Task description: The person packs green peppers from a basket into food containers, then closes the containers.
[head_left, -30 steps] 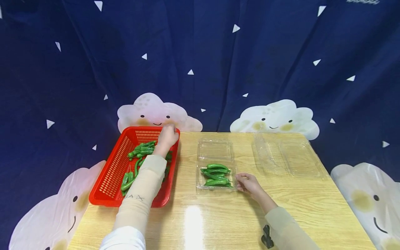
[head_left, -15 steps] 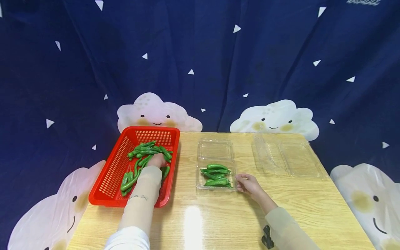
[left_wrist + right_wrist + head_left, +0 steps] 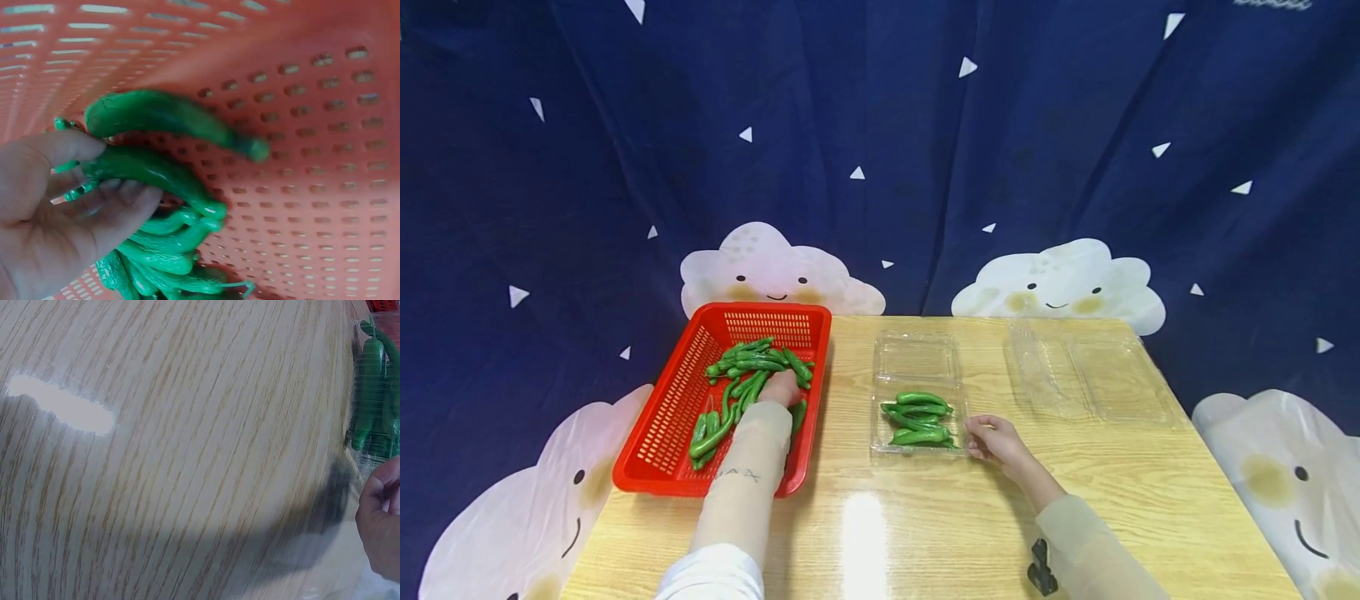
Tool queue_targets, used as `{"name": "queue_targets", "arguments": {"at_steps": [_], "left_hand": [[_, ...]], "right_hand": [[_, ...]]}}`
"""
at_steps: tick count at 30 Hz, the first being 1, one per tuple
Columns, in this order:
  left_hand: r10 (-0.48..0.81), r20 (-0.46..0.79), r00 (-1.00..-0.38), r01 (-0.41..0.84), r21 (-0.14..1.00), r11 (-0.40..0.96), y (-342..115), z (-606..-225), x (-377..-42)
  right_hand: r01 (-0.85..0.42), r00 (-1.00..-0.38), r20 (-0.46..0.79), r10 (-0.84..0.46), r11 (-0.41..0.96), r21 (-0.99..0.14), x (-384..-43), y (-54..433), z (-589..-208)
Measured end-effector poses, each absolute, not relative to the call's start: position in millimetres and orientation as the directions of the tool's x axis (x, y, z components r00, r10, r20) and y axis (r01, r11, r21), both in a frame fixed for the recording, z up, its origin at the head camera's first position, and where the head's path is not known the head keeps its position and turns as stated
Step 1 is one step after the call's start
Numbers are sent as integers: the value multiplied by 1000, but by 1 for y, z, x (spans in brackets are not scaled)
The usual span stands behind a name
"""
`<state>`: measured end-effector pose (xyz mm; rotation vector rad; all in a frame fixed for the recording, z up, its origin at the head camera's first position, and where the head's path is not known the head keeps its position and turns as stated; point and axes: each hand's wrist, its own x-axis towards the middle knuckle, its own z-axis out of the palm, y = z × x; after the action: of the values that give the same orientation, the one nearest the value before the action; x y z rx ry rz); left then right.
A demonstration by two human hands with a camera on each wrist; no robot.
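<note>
Inside the red basket (image 3: 722, 481), my left hand (image 3: 781, 388) reaches among several green chili peppers (image 3: 752, 360). The left wrist view shows thumb and fingers of the left hand (image 3: 69, 212) pinching one glossy chili pepper (image 3: 150, 172); another pepper (image 3: 156, 114) lies just beyond it. An opened clear plastic container (image 3: 917, 358) stands mid-table, with several green chili peppers (image 3: 917, 421) lying crosswise in its near half. At the container's right edge, my right hand (image 3: 996, 442) holds the rim between thumb and curled fingers. Its fingertips are partly cut off in the right wrist view.
Another clear container (image 3: 1090, 375), also opened, is at the back right of the wooden table (image 3: 1000, 525). A small black object (image 3: 1041, 568) is by the right sleeve. Behind the table hangs a dark blue curtain (image 3: 910, 167) with clouds.
My left hand has come from the basket's far right rim down and nearer into the peppers, where it now pinches one. The right hand has stayed at the container.
</note>
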<state>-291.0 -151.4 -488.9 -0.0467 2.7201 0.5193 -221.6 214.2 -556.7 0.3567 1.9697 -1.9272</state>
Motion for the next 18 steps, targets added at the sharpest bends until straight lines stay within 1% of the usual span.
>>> {"name": "queue_targets", "arguments": {"at_steps": [1, 4, 7, 8, 9, 11, 13, 15, 18], "left_hand": [[28, -374, -927, -117, 359, 926, -153, -495, -296], [32, -371, -928, -124, 389, 913, -167, -538, -324], [47, -246, -968, -66, 431, 900, -191, -608, -370], [63, -178, -982, -22, 441, 897, -198, -626, -381], [68, -151, -986, -8, 456, 890, -202, -631, -388], [68, -77, -995, 20, 503, 864, -203, -630, -396], [68, -53, -996, 25, 573, 819, -192, -587, -381], [73, 5, -997, 60, 631, 774, -175, -538, -362], [113, 184, -976, 206, 642, 739, -154, -496, -347]], "right_hand": [[422, -903, -424, -72, 39, -906, -222, 214, -557], [424, -902, -426, -73, 41, -905, -222, 214, -557], [426, -901, -428, -69, 40, -904, -222, 214, -557], [428, -901, -429, -66, 37, -903, -222, 214, -557], [428, -901, -430, -63, 33, -903, -222, 214, -557], [424, -903, -426, -66, 33, -905, -222, 214, -557], [426, -902, -427, -59, 26, -904, -222, 214, -557], [424, -903, -425, -58, 27, -905, -222, 214, -557], [426, -903, -427, -48, 27, -904, -222, 213, -557]]}}
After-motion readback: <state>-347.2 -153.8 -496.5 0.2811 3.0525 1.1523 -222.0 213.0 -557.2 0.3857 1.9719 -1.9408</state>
